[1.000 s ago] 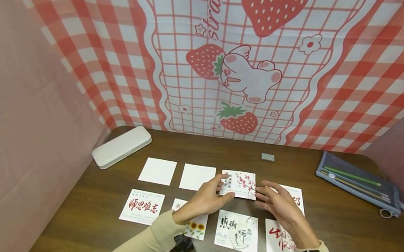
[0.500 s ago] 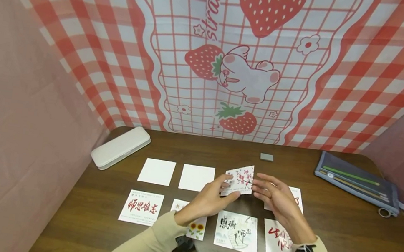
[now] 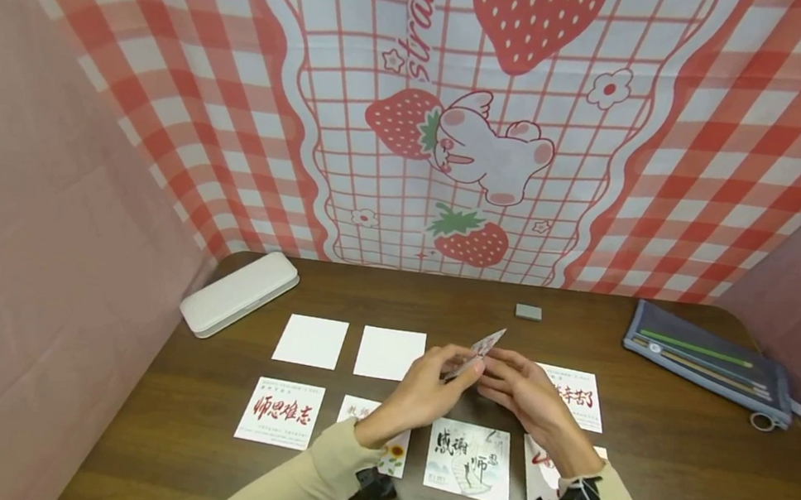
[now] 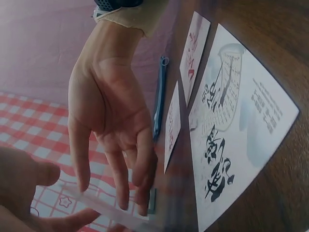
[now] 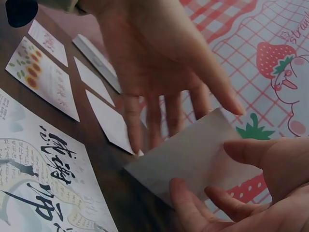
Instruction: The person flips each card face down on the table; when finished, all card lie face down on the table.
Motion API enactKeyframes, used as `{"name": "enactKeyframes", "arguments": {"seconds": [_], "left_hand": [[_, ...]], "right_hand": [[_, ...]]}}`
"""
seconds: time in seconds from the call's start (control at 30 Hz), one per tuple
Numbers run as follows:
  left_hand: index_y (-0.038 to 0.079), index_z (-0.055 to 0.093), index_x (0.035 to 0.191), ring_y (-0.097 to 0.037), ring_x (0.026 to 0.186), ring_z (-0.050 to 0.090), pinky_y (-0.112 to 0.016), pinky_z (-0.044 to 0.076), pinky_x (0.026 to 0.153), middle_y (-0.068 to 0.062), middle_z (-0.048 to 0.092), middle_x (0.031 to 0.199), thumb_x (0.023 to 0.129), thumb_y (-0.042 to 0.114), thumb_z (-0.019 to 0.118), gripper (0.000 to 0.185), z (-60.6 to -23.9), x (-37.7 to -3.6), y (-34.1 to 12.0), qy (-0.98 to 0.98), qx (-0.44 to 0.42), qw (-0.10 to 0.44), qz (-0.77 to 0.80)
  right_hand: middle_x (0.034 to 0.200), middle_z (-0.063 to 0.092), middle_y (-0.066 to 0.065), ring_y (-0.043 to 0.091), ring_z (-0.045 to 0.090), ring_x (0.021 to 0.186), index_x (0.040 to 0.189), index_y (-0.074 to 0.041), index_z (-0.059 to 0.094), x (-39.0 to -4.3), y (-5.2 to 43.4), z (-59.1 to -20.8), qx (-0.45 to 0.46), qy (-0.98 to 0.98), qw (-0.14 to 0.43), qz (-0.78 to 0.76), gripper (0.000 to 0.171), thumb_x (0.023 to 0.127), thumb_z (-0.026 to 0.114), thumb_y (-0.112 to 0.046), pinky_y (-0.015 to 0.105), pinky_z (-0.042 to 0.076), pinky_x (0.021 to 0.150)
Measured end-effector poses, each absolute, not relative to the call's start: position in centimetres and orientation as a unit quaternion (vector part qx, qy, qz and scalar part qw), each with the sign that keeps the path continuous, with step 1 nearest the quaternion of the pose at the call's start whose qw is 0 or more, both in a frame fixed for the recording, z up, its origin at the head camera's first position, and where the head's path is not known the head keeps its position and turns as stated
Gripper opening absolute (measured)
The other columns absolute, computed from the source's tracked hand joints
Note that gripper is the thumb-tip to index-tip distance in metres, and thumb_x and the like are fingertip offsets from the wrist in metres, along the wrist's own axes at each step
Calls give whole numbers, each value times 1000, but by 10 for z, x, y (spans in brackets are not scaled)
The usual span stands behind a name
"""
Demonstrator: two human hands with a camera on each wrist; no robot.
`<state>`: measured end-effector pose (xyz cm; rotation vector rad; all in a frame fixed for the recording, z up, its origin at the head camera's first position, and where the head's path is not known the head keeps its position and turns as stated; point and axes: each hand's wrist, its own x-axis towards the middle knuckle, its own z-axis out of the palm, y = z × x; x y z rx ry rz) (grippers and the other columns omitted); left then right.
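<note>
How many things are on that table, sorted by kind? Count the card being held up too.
Blank white square cards: 2
Printed cards lying flat: 5
Floral printed card, held up: 1
White oblong case: 1
Small grey block: 1
Blue-grey zip pouch: 1
Total: 11

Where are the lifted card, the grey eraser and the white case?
lifted card [image 3: 488,343], head view, on its raised upper corner.
grey eraser [image 3: 530,312], head view, on its top face.
white case [image 3: 240,292], head view, on the middle of its lid.
</note>
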<state>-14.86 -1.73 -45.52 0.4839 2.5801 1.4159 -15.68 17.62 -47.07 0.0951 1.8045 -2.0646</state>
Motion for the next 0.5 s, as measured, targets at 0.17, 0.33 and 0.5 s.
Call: {"name": "enactKeyframes", "arguments": {"seconds": [0.17,0.33,0.5], "left_hand": [[7,65,134,-32,117,73,-43,62,98,-15,72,130,109,37,53,40,-455,-151,-15,832,158,57,528],[2,64,133,-36,113,74,-41,63,94,-21,71,127,107,18,57,32,-454,-154,-15,791,138,41,595],[-3,59,136,-43,106,74,-47,64,90,-30,68,121,100,-1,57,36,-455,-157,-18,736,127,28,665]], "right_hand": [[157,43,30,20,65,123,158,6,31,-158,169,-473,46,671,190,-715,66,108,57,-28,32,60,102],[155,45,30,30,61,130,156,4,36,-157,164,-474,69,703,166,-688,66,105,63,-29,31,62,97],[150,50,32,21,65,119,153,6,39,-157,165,-475,81,731,133,-664,65,103,66,-26,27,63,89]]}}
